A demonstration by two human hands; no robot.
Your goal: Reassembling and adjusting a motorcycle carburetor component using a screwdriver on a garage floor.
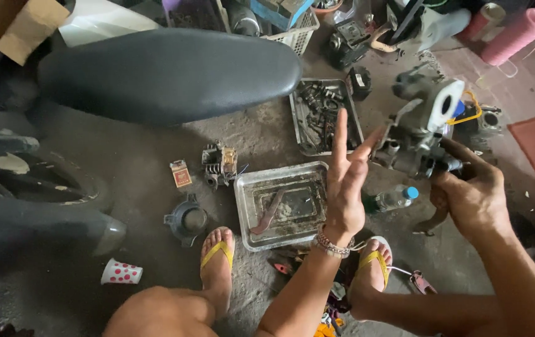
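A person squats on a grimy workshop floor, feet in yellow flip-flops (217,253), above a shallow metal tray (246,212) holding a dark tool. The left hand (345,187) is raised with fingers spread, fingertips just touching the near side of a grey engine part (414,134). The right hand (470,196) is clenched around that part's lower end, holding it up between both hands. Beyond lie a second tray of small parts (297,118) and a black motorcycle seat (167,72).
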